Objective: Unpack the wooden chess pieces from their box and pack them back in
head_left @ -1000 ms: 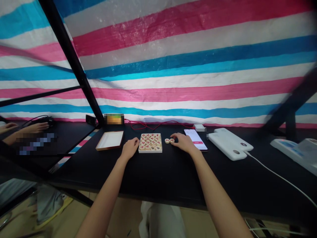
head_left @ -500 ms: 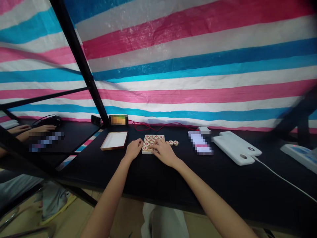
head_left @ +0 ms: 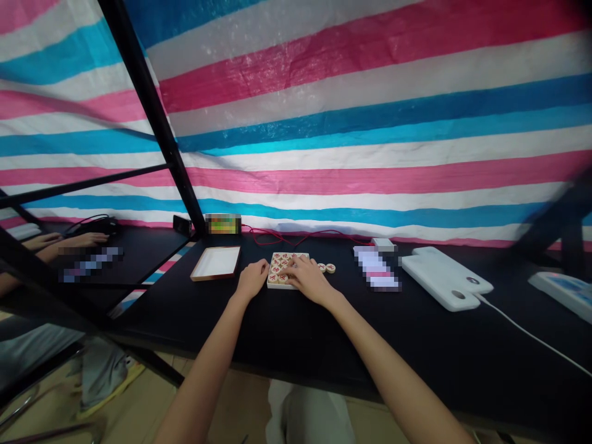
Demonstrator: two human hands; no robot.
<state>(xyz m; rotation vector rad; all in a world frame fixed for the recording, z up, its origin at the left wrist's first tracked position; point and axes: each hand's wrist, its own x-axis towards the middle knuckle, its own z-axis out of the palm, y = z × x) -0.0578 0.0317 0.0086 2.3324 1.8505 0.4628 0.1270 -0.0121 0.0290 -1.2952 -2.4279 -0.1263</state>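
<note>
Box (head_left: pixel 279 286) of pieces (head_left: pixel 276 269) partly covered by the right hand (head_left: pixel 311 280)

Around the box, set on a black table (head_left: pixel 208 324), a lid (head_left: pixel 216 263), white inside, is seen at nine o'clock, a lit screen (head_left: pixel 223 224) at ten, a red cable (head_left: pixel 268 233) at twelve, and a phone (head_left: pixel 377 269) at three, with a white device (head_left: pixel 444 277) placed beyond it. Two loose pieces (head_left: pixel 330 268) are left just beside the box at three o'clock. Round pieces marked in red are packed in its visible part; the rest is blocked from view by the right hand, whose fingers are spread over it. Whether a piece is gripped cannot be told. The left hand (head_left: pixel 252 279) is held, fingers curled, at the box's nine-o'clock wall; whether that wall is pinched cannot be told.
</note>
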